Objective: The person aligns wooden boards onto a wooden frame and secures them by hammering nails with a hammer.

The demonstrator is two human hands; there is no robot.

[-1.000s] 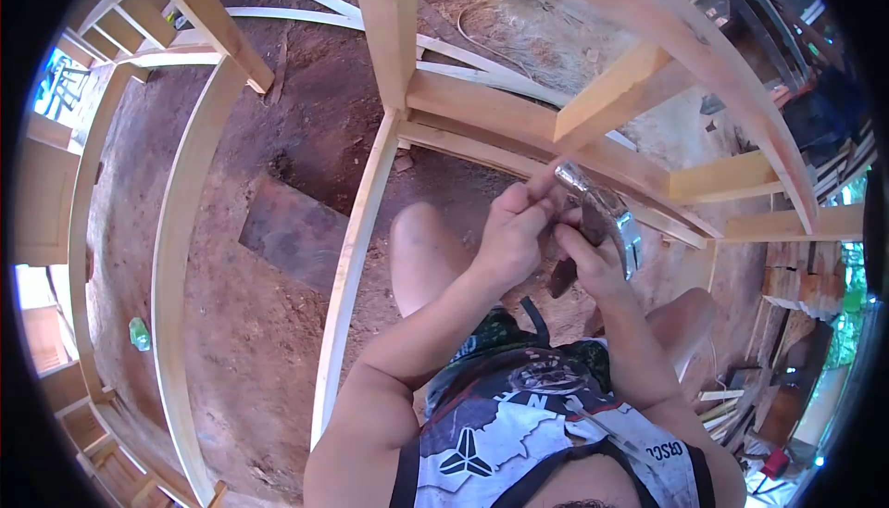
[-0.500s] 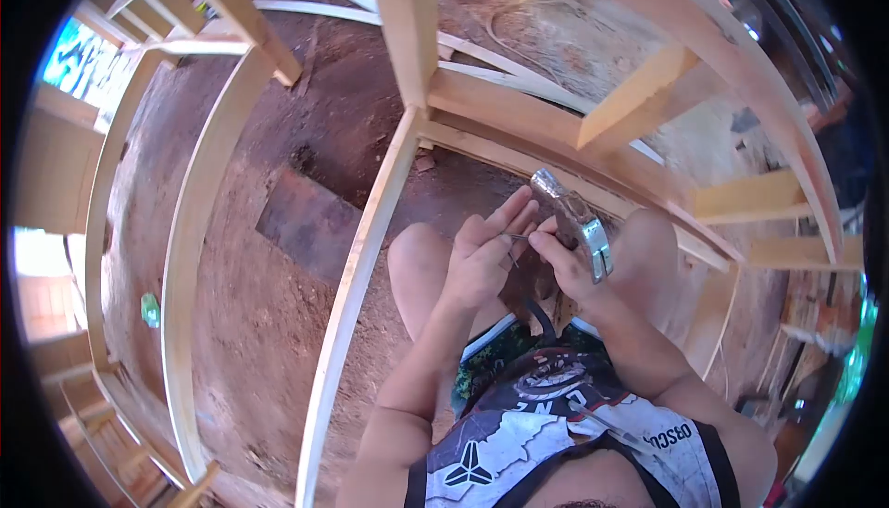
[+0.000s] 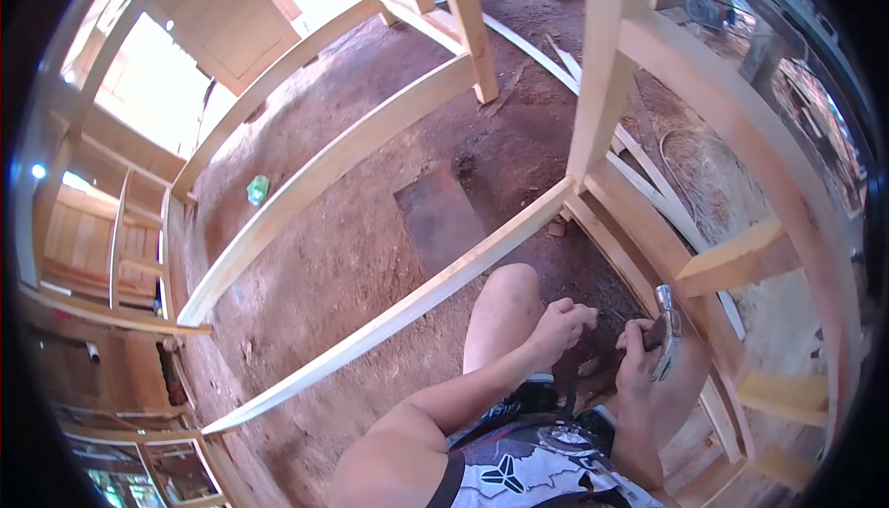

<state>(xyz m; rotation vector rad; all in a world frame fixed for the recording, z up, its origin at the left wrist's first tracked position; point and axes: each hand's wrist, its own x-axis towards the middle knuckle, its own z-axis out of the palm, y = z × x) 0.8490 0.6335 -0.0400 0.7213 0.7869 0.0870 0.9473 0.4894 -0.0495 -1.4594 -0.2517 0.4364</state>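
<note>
My right hand [image 3: 633,352] is closed around a claw hammer [image 3: 667,330], its metal head standing up beside my right knee. Most of the hammer's handle is hidden by the hand. To the left, my left hand [image 3: 563,328] has its fingers curled and pinched together in front of my bent knee [image 3: 507,300]. What those fingers hold, if anything, is too small to make out. A short gap separates the two hands. Just beyond them lies a wooden frame, with a long pale rail [image 3: 407,309] running to the left of my legs.
An upright post [image 3: 600,73] meets the rail ahead of me. Curved-looking timber [image 3: 324,175] crosses the dirt floor [image 3: 324,276] on the left. A dark flat sheet [image 3: 440,221] and a green bottle-like object [image 3: 257,189] lie there. Crosspieces [image 3: 741,258] stand on the right.
My view has swung to the left, so the frame appears shifted right. My hands have come apart; earlier their fingers met around a thin, nail-like piece. The hammer stays in my right hand.
</note>
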